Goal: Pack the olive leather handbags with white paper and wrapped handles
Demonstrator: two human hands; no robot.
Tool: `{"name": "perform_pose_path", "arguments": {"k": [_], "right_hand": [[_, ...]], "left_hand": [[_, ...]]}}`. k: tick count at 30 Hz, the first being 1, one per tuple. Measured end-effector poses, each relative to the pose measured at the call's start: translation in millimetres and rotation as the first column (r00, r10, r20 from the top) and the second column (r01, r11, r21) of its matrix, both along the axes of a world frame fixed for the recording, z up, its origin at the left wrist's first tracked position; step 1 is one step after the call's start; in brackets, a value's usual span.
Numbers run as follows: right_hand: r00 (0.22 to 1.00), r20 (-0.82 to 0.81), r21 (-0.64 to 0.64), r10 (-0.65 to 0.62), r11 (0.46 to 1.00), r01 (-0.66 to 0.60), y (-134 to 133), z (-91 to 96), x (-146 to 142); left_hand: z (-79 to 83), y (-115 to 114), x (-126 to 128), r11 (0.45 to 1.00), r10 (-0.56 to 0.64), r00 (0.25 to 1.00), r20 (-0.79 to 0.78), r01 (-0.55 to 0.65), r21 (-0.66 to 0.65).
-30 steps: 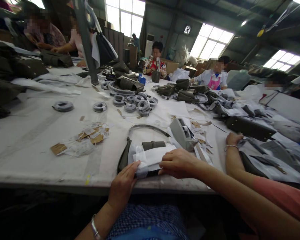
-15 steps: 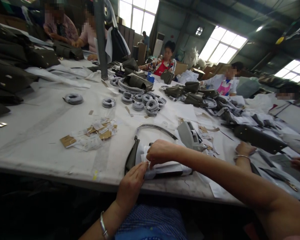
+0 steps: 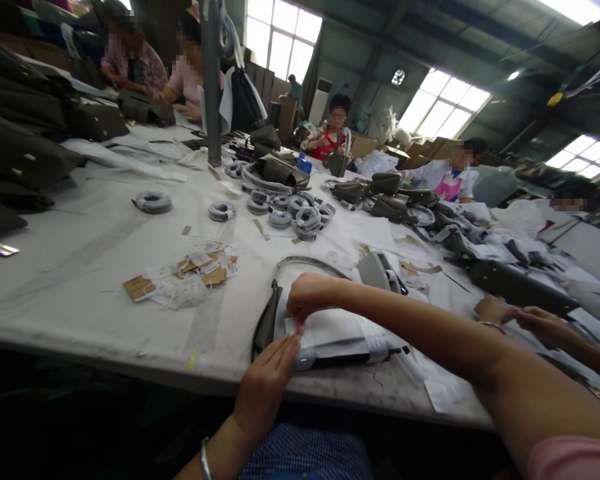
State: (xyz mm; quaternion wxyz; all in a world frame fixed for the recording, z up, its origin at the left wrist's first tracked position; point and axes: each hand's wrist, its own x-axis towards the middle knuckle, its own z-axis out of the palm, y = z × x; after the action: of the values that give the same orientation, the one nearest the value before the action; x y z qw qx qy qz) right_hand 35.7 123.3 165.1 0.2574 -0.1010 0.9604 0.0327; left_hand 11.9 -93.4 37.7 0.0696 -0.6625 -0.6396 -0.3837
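A dark olive handbag [image 3: 266, 327] lies near the table's front edge, its body covered by white paper [image 3: 330, 333] with clear plastic film or tape round the ends. Its wrapped handle [image 3: 310, 261] arches away from me. At the bag's near left side, my left hand [image 3: 269, 375] presses its straight, close-set fingers on the wrapping; the thumb is hidden. My right hand [image 3: 307, 297] reaches across from the right, closed and bent downward, its fingertips meeting the left fingertips at the paper. Whatever it pinches is too small to make out. Just behind stands a grey tape dispenser [image 3: 380, 272].
Tags [image 3: 193, 273] lie in a heap to the left. Farther back are coiled, wrapped straps [image 3: 295, 208] and a metal post [image 3: 211, 87]. Bags are piled left [image 3: 25, 140] and right [image 3: 395, 193]. A co-worker's hands [image 3: 523, 313] work close on my right; others sit around the table.
My right hand has shifted slightly left and up, its fingers still at the paper. More of the bag's taped right end shows. The co-worker's hands on the right have come together.
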Motion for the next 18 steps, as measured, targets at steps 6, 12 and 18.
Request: {"name": "perform_pose_path", "arguments": {"k": [6, 12, 18], "right_hand": [[0.976, -0.033, -0.064, -0.214, 0.975, 0.212, 36.2, -18.8, -5.7], [0.805, -0.271, -0.083, -0.528, 0.846, 0.527, 65.8, -21.1, 9.5], [0.686, -0.363, -0.203, -0.631, 0.772, 0.602, -2.2, -36.4, 63.2]], "left_hand": [[-3.8, 0.7, 0.5, 1.0, 0.013, 1.0, -0.025, -0.013, 0.004], [-0.6, 2.1, -2.7, 0.998, 0.056, 0.997, -0.047, -0.054, 0.045], [-17.5, 4.4, -6.6, 0.986, -0.074, 0.997, -0.037, 0.079, 0.145]]}}
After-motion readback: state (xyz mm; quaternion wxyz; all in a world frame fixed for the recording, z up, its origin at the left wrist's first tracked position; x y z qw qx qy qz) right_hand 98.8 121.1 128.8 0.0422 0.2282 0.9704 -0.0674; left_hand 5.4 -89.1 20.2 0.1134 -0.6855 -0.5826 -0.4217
